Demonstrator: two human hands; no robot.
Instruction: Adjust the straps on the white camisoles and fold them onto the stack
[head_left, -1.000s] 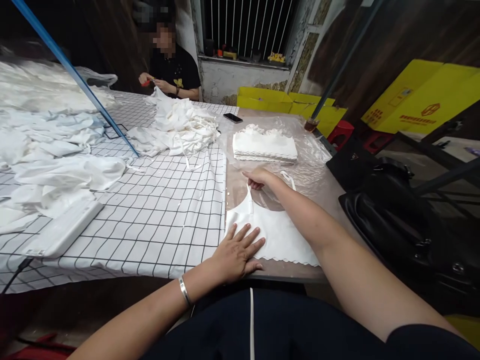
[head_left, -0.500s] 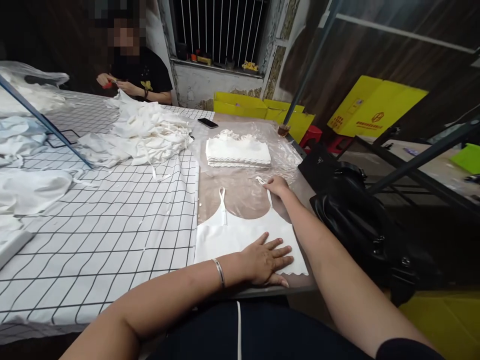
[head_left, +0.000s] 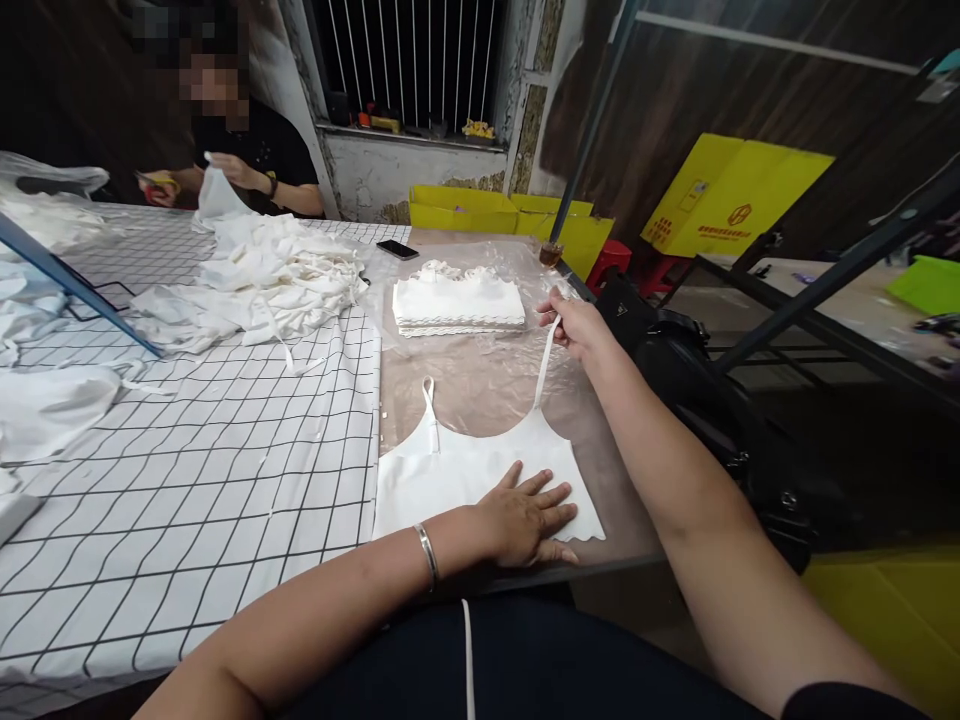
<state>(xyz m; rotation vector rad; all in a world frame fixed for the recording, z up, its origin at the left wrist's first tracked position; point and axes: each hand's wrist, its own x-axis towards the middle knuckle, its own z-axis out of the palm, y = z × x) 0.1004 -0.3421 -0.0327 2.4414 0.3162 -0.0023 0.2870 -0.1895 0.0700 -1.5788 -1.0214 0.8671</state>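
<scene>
Left hand (head_left: 529, 520) flat, open on white top (head_left: 457, 480), right hand (head_left: 574, 325) pinching its strap (head_left: 545, 365), over plastic-covered bench (head_left: 487, 385) beside checked cloth (head_left: 225, 470).

A neat stack of folded white garments (head_left: 459, 302) lies on clear plastic sheeting (head_left: 517, 350) toward the far side of the desk (head_left: 615, 520). To its left, a loose heap of white garments (head_left: 262, 275) spreads over a white cloth with a black grid (head_left: 187, 470). A dark phone (head_left: 397, 249) lies just beyond the stack, and a small glass of brown drink (head_left: 551, 254) stands near the far right corner. A person in a black shirt (head_left: 255, 160) sits at the far end, handling white fabric. Yellow boxes (head_left: 510, 215) rest below a barred window (head_left: 409, 60). A black bag (head_left: 720, 420) sits beside the desk on the right, with a red stool (head_left: 611, 262) behind it.
</scene>
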